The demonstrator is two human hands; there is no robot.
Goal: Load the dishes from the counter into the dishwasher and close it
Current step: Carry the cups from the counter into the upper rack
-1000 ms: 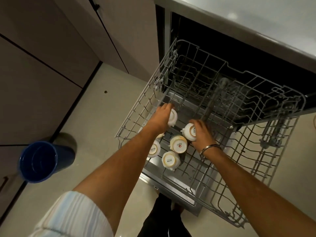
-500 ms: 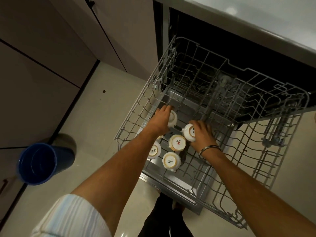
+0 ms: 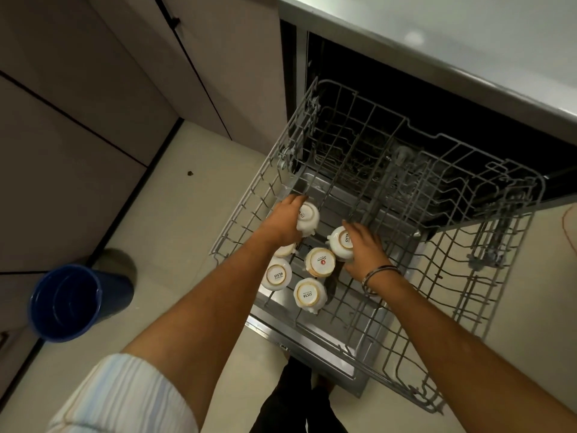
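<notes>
Place: a home kitchen, seen from where I stand looking down.
Landmark: built-in dishwasher [image 3: 437,126] set under a pale grey counter [image 3: 468,42], its door dropped open.
Rack: grey wire rack [image 3: 452,276] pulled out in front of the dishwasher, over the open door.
Crockery: white cups [image 3: 319,262] upside down near the rack's left end, maker's marks on their bases.
Cabinets: flat beige cabinet fronts [image 3: 218,57] left of the dishwasher, dark seams between panels.
Floor: pale cream floor [image 3: 162,220] running from the dishwasher to the cabinets.
Bin: blue bucket [image 3: 67,303] well left of the dishwasher, against the cabinets.
</notes>
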